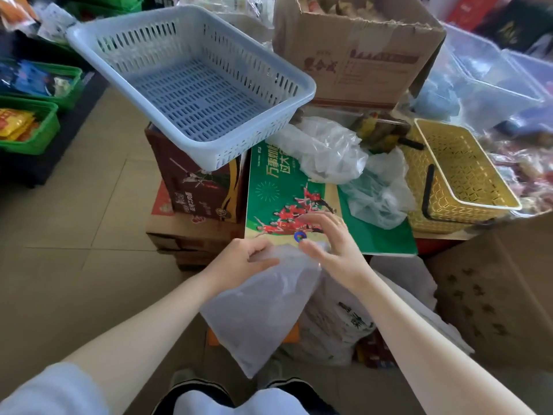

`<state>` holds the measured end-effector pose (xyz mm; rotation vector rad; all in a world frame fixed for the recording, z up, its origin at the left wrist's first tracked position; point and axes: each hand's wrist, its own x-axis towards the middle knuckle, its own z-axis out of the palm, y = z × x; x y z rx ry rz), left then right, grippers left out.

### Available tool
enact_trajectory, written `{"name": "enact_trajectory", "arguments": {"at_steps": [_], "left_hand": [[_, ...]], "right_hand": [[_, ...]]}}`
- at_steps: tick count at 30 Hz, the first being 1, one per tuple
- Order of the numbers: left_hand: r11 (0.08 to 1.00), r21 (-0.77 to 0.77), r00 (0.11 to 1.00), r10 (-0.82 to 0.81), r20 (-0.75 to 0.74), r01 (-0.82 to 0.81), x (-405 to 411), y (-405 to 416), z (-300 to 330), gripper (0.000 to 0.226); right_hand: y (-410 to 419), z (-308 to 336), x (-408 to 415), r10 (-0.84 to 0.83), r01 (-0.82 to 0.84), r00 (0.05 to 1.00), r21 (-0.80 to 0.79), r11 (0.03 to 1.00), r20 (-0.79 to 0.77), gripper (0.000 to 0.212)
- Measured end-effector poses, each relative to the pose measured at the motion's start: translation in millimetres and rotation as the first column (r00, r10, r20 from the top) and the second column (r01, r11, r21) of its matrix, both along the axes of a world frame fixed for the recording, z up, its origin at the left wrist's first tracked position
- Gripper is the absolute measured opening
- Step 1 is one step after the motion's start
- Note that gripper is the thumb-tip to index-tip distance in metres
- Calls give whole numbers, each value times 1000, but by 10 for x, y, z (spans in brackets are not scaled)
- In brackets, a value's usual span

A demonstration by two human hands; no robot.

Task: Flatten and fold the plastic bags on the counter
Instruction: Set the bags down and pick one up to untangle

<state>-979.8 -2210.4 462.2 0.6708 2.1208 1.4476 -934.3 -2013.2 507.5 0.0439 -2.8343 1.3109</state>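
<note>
From the head camera, the left hand [244,259] has a grip on the top edge of a translucent plastic bag [260,313], fingers curled round it, so the bag hangs in front of the person below the green box [287,187]. The right hand [332,244] is released, fingers spread, just beside the bag's upper right corner. More crumpled plastic bags [335,151] lie further back on the green box, between a blue basket [191,82] and a yellow basket [457,175].
</note>
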Motion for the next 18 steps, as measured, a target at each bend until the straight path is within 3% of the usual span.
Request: {"name": "enact_trajectory", "arguments": {"at_steps": [1, 3, 5, 7, 10, 12, 15, 18], "left_hand": [[1000, 11, 1000, 0, -20, 0, 13, -4, 8, 12], [1000, 22, 999, -6, -42, 7, 33, -20, 40, 10], [1000, 18, 999, -15, -47, 16, 50, -29, 60, 9], [1000, -2, 997, -17, -81, 17, 50, -53, 65, 7], [1000, -8, 998, 2, -69, -2, 37, -127, 66, 5], [1000, -10, 998, -6, -66, 6, 42, -187, 53, 6], [995, -81, 993, -62, -103, 54, 33, -256, 16, 18], [944, -290, 982, -181, -60, 156, 8, -321, -67, 42]], "right_hand": [[47, -17, 5, -181, 194, 979, -148, 970, 93, 51], [149, -106, -42, -384, 546, 799, -289, 787, 463, 60], [183, -192, -60, -277, 714, 558, -283, 640, 782, 78], [164, -257, -51, -81, 761, 441, -325, 561, 894, 79], [59, -256, -67, 138, 754, 520, -529, 388, 843, 54], [-2, -207, -106, 151, 725, 594, -607, 325, 790, 31], [-4, -115, -178, 106, 693, 638, -629, 353, 762, 16], [22, 24, -188, 133, 615, 708, -698, 367, 694, 18]]}}
